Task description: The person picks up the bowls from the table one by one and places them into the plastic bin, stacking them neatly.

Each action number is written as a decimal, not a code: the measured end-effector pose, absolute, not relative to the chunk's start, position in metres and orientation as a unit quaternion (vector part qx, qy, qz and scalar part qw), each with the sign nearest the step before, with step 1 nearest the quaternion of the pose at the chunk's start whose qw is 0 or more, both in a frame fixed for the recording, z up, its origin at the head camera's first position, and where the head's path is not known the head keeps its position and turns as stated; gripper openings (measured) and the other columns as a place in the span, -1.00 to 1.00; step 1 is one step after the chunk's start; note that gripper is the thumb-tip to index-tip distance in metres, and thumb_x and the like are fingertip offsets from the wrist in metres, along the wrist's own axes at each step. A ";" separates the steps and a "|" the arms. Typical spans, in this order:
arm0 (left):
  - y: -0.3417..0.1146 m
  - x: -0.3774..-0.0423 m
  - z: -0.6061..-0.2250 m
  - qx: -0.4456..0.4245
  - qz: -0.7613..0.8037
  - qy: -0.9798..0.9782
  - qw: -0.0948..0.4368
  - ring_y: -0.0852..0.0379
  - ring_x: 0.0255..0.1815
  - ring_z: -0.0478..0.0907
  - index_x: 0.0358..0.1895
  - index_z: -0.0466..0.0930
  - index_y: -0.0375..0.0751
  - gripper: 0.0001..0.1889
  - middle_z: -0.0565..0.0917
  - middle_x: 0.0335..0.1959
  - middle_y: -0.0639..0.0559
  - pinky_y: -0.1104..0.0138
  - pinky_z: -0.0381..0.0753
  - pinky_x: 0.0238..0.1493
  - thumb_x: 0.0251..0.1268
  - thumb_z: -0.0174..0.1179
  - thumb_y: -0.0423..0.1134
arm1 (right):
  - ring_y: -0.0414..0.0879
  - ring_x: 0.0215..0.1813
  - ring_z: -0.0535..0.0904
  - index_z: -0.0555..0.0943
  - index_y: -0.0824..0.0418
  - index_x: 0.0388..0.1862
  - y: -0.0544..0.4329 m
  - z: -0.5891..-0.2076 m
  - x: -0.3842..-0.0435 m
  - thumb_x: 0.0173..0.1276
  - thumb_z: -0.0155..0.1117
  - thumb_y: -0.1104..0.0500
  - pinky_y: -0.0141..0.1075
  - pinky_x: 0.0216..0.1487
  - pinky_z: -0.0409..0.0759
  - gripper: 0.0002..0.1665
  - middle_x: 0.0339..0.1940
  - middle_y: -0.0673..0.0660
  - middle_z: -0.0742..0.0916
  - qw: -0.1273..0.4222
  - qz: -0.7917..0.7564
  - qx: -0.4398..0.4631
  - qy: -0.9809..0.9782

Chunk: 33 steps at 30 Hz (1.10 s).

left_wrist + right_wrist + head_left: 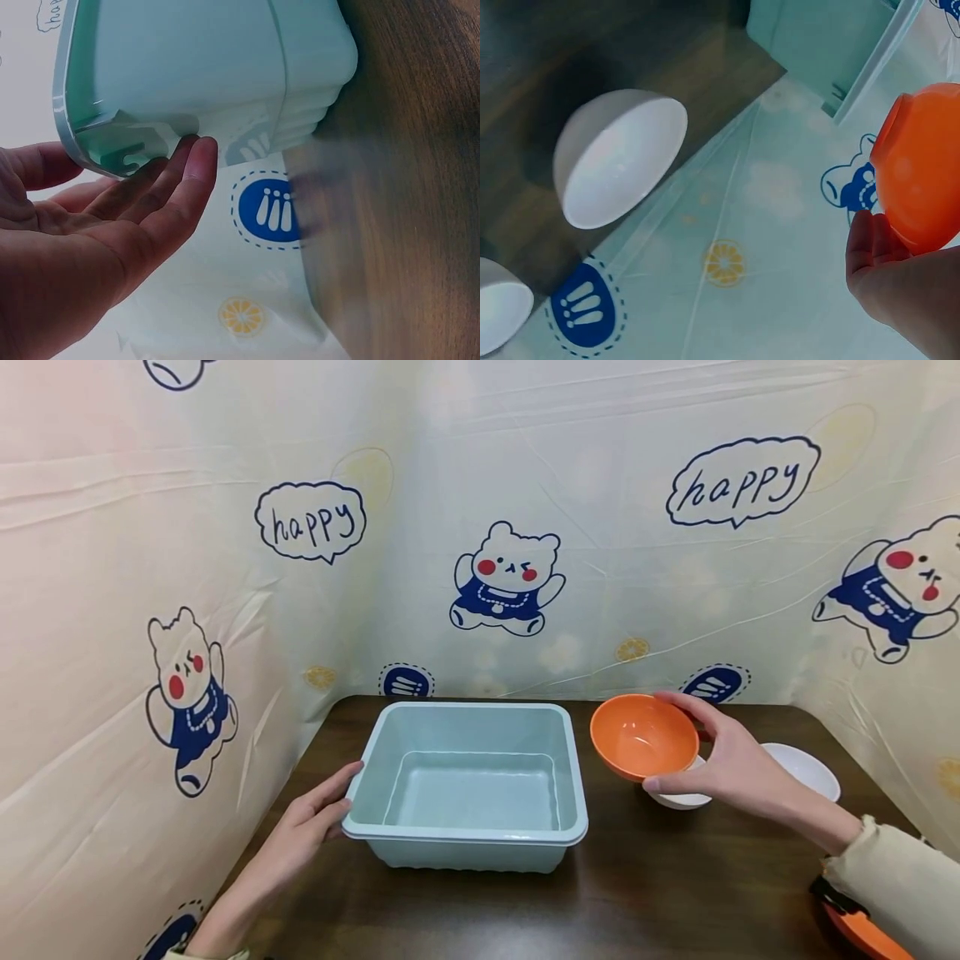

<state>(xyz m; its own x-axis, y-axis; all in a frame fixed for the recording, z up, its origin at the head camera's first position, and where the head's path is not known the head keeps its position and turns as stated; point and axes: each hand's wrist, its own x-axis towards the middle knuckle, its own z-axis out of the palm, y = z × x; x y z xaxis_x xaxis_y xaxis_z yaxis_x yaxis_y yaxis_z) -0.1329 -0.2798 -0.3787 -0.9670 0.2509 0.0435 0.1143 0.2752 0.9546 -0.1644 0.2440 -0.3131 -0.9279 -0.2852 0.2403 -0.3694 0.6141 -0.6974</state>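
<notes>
A pale blue-green plastic basin, rectangular with a wide rim, stands on the dark wooden table with nothing inside. My left hand holds its left rim; in the left wrist view the thumb lies at the rim and the fingers curve along the outer wall. To the right of the basin, my right hand grips an orange bowl between thumb and fingers, raised above the table with its inside facing me. A white bowl sits partly hidden behind the orange bowl and hand.
Another white bowl stands farther right, partly behind the right forearm. An orange curved object shows below the right sleeve at the lower right. Printed cloth surrounds the table at the back and sides.
</notes>
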 end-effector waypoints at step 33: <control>-0.283 -0.134 -0.380 0.113 0.599 0.790 0.064 -0.42 0.49 0.31 0.67 0.02 -0.42 -0.41 0.05 0.66 -0.43 0.23 0.67 0.14 0.72 -0.11 -0.37 | 0.08 0.30 0.49 0.34 0.06 0.60 0.154 -0.283 -0.215 -0.08 0.78 -0.14 -0.07 0.04 0.72 0.28 0.37 0.07 0.57 -0.025 0.397 0.270 -0.877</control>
<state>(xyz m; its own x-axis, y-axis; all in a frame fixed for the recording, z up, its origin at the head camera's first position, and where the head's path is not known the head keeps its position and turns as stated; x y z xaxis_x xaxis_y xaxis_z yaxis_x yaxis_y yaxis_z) -0.1336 -0.2828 -0.3795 -0.9661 0.2559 0.0342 0.1021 0.2570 0.9610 -0.2152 0.1541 -0.2831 -0.8533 -0.4929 0.1702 -0.4533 0.5400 -0.7092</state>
